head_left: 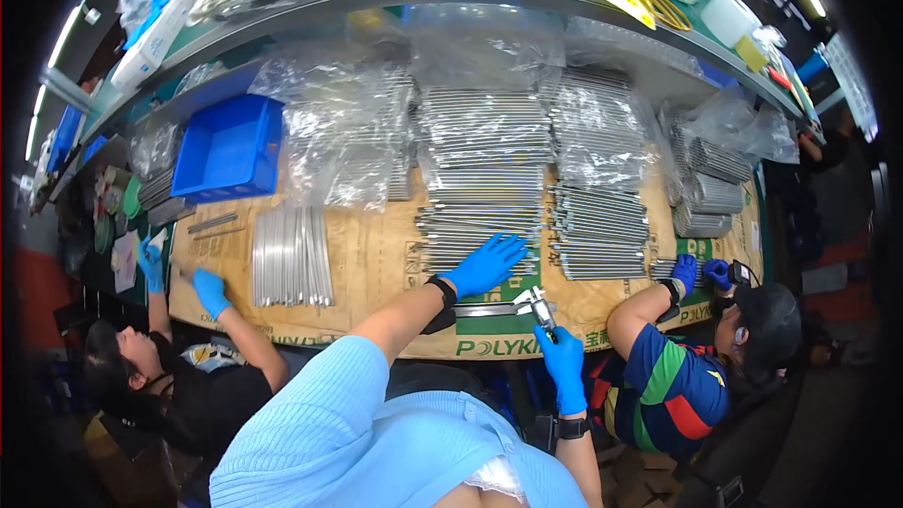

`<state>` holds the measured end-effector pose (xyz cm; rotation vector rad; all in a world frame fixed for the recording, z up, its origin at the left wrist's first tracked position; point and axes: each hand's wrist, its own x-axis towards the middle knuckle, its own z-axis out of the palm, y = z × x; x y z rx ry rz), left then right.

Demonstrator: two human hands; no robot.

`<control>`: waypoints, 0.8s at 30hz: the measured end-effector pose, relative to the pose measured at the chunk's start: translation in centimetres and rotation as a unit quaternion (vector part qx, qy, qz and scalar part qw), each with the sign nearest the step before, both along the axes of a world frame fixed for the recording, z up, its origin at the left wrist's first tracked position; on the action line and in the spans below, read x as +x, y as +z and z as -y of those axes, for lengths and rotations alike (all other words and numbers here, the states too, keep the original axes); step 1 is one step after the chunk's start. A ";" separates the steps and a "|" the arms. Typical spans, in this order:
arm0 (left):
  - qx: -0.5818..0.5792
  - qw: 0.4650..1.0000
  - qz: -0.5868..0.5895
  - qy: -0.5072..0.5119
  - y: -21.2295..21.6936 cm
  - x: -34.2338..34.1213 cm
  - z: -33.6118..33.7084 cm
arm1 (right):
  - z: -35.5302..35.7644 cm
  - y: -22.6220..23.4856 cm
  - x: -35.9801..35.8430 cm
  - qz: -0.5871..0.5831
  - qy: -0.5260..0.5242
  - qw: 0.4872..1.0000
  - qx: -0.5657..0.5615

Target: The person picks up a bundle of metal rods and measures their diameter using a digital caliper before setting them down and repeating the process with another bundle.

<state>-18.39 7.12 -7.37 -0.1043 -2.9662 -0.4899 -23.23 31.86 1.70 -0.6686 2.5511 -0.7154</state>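
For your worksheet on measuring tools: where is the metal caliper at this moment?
In the head view, the metal caliper lies low and right of centre on the cardboard sheet, gripped by the right hand, just below the left hand resting on stacked metal rods.

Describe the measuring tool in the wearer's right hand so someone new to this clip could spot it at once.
Start at the cardboard-covered bench stacked with grey metal strips. At its near edge, the right hand in a blue glove holds a metal caliper. Unlike the plain straight strips around it, it has jaws sticking out sideways.
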 end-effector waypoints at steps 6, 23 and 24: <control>0.041 0.989 -0.016 0.143 1.2 6.3 1.1 | 2.1 -0.3 -1.1 0.015 0.059 0.997 -0.036; -0.025 0.647 0.128 0.751 -2.4 24.9 12.3 | 7.4 1.9 1.5 -0.002 0.153 0.988 -0.026; -0.035 0.636 0.129 0.760 -2.7 24.6 12.5 | 7.2 2.0 1.5 0.004 0.149 0.989 -0.018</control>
